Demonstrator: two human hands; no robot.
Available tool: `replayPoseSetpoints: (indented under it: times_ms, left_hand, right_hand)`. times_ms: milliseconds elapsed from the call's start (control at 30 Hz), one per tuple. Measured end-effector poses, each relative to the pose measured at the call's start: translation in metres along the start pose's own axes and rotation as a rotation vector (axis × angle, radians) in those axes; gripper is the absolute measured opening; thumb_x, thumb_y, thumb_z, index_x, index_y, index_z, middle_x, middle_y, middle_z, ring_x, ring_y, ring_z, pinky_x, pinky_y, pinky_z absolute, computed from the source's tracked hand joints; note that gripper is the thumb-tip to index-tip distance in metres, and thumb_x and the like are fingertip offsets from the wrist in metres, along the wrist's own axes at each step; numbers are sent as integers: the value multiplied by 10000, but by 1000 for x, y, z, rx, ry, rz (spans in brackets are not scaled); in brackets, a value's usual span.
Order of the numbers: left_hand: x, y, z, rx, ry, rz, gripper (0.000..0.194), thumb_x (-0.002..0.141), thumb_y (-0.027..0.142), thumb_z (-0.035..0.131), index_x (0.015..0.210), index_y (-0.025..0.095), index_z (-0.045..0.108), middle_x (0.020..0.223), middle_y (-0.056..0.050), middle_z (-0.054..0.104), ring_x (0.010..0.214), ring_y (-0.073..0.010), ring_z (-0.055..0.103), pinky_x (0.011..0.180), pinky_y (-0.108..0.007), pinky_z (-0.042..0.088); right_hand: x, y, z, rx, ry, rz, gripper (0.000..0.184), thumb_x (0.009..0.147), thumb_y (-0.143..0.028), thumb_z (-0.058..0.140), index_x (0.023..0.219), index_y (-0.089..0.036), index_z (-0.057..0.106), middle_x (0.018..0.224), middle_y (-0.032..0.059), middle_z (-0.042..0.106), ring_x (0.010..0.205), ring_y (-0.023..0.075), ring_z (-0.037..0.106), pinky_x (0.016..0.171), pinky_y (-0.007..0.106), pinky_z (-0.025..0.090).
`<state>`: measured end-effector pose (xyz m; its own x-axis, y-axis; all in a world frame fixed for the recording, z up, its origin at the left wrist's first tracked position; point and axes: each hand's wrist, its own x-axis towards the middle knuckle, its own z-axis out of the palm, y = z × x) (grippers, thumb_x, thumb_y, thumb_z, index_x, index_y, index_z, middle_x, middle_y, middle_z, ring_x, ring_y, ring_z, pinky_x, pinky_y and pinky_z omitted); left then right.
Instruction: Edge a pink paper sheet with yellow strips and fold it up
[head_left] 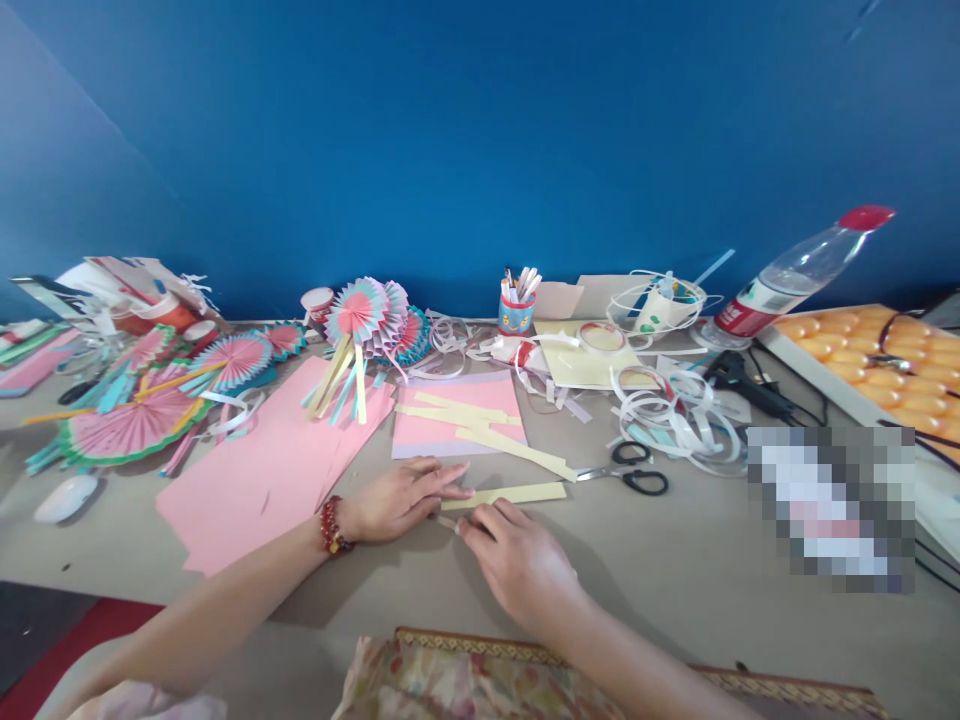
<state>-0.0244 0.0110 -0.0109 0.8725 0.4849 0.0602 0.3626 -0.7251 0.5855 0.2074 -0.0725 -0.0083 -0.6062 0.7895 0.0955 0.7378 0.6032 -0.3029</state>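
My left hand [409, 497], wearing a red bead bracelet [332, 525], lies palm down on the table with its fingers stretched out. Its fingertips reach the left end of a pale yellow paper strip [517, 494]. Close by on the right, my right hand [517, 560] has its fingers curled in a pinch. A thin pale piece [448, 521] pokes out between its thumb and finger toward my left hand; its kind is unclear. Beyond the hands, more yellow strips [517, 452] lie across pink and lilac sheets [420, 435]. Black-handled scissors [630, 475] rest to the right.
Large pink sheets [255, 450] spread on the left, near folded paper fans [135, 420] and a white mouse [66, 499]. At the back stands a pen cup [516, 312]. Tangled white tape [675, 410], a glue gun [750, 385] and a tilted bottle [795, 285] are on the right.
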Motion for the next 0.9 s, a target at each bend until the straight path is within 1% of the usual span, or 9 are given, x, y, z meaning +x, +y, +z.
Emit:
replayPoseSetpoints:
  times_ms: [100,200,333,400,467,533,633,733,900]
  left_hand:
    - [0,0,-1,-16,3,26,548,1040,244,341,1561,270,173,1329,-54,626,1199,-222,510,1084,-406,371]
    - [0,2,-4,-34,6,42,496,1030,275,400,1515,293,298,1352,-60,600,1186,-218,532,1058,-380,401]
    - [2,6,-4,-40,71,-13,443,1016,335,457,1447,265,384,1366,-90,545,1187,-217,539,1046,-367,423]
    - [6,10,0,19,112,-69,471,986,404,526,1406,227,407,1345,-108,530,1205,-242,513,1044,-385,420]
    - [12,16,4,120,131,-128,451,943,456,593,1299,204,480,1277,-111,543,1185,-274,499,1020,-416,423]
    - [19,22,7,193,138,-188,312,939,414,607,1148,195,533,1173,-92,560,1096,-270,521,953,-415,443]
    - [26,28,9,209,148,-257,96,936,260,589,973,198,525,1060,-54,553,990,-238,533,867,-377,453]
    - [29,29,9,182,158,-282,90,902,194,598,913,202,509,1021,-36,545,976,-226,530,866,-365,441]
    - [33,27,2,113,136,-296,66,919,195,541,854,195,537,929,-30,586,897,-203,556,813,-327,432]
  right_hand:
    - [-2,-7,-2,35,-44,-37,259,889,-112,571,1117,-205,650,1001,53,634,936,201,539,762,293,445]
    - [-14,-8,-7,69,-62,-64,217,913,-132,543,1084,-217,647,1003,43,637,910,187,550,731,274,438]
    - [-40,5,-16,133,34,-31,276,947,-118,465,1143,-218,631,979,51,644,901,180,574,739,262,448]
    - [-55,15,-20,168,81,29,300,960,-112,427,1152,-214,635,972,62,643,903,180,586,744,257,463]
    - [-68,24,-24,198,118,92,315,971,-117,403,1152,-213,643,979,73,639,904,182,595,753,260,483]
    - [-79,31,-27,216,148,136,328,975,-123,395,1162,-217,647,989,80,636,903,182,603,760,267,501]
    - [-89,36,-26,237,176,163,336,974,-124,399,1175,-227,649,1003,84,635,908,182,611,762,270,517]
    - [-92,37,-22,241,196,171,344,965,-111,410,1172,-236,654,994,81,639,905,182,616,761,272,522]
    - [-90,35,-17,224,226,162,357,949,-94,424,1174,-239,660,989,82,643,899,188,615,758,277,524]
